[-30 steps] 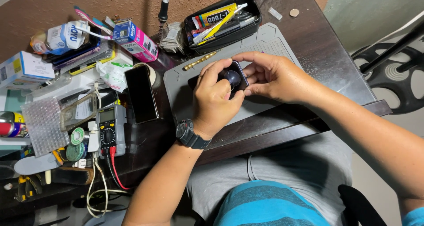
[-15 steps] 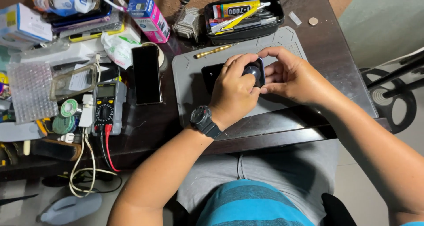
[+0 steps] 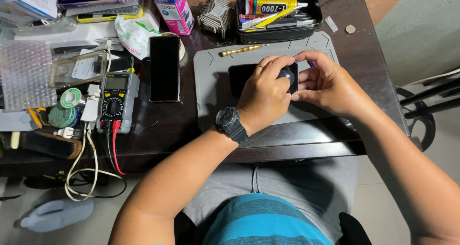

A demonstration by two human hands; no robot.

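Phone (image 3: 239,75), dark and flat, lay on grey work mat (image 3: 211,96) near middle of bench (image 3: 369,68), mostly hidden under both hands. Far left: sheet of bubble wrap (image 3: 26,75), clear phone case (image 3: 76,68), spool of solder (image 3: 71,98). Next along: yellow-trimmed multimeter (image 3: 115,101) with red and black leads trailing off bench edge, white cables beside it. Then second black phone (image 3: 165,68) lying face up, just beside mat's left edge, pink box (image 3: 173,8) standing beyond it. On mat's upper edge: brass-coloured tool (image 3: 242,49), and behind that, black tray (image 3: 314,0) holding glue tube and pens. Left hand (image 3: 263,94), wristwatch (image 3: 229,122) on wrist, curled closed over phone, thumb and fingertips pressing small round dark suction cup (image 3: 287,76) against phone's right end. Right hand (image 3: 328,84) met it from other side, fingers partly curled, thumb and forefinger pinching phone's right edge next to cup; whether grip was firm could not be told. Further right: small coin (image 3: 350,29) near bench corner, well apart from mat. Below bench edge: grey trousers and blue striped shirt.
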